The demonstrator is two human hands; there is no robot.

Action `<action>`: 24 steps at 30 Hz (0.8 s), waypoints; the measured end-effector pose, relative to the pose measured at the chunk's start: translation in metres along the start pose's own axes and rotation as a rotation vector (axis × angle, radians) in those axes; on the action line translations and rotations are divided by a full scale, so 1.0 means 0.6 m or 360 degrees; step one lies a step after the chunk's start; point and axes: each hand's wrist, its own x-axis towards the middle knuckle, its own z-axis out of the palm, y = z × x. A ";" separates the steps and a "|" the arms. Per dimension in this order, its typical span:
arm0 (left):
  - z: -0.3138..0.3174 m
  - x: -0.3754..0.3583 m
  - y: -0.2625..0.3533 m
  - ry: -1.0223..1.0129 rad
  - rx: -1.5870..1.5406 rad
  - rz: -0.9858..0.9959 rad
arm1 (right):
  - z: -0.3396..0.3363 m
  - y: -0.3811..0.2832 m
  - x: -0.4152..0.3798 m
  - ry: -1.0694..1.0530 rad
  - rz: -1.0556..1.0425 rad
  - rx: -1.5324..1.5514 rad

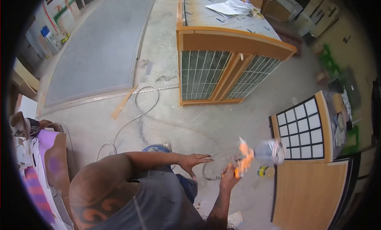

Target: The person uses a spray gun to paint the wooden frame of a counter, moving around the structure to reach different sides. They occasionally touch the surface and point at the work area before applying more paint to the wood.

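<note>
My right hand [228,177] is wrapped round the handle of an orange spray gun [245,160], which is smeared by motion. A cup with a cloudy, see-through body [266,151] sits at the gun's far end, toward the right. From below my right hand an air hose [208,176] runs off across the floor. My left hand [193,161] is held in front of my body with fingers stretched out and thumb apart, holding nothing. Just right of the gun is a yellow-labelled can or roll [265,171], close to a wooden panel.
A wooden cabinet [234,41] with gridded doors stands ahead, papers and tape on top. At right are a black-and-white grid panel [300,128] and a plain wood panel [310,194]. The looped hose [137,118] crosses the floor. Cardboard [53,158] leans at left.
</note>
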 end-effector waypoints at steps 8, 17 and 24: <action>-0.170 0.055 0.008 0.0310 -0.1019 -0.0344 | 0.329 -0.164 0.165 -0.0580 -0.0289 -0.0003; -0.298 0.149 -0.041 0.0730 -0.0794 -0.0449 | 0.434 -0.164 0.360 -0.0773 -0.0797 -0.0429; -0.344 0.183 -0.022 0.0787 -0.0856 -0.0481 | 0.475 -0.207 0.390 -0.0931 -0.0823 -0.0406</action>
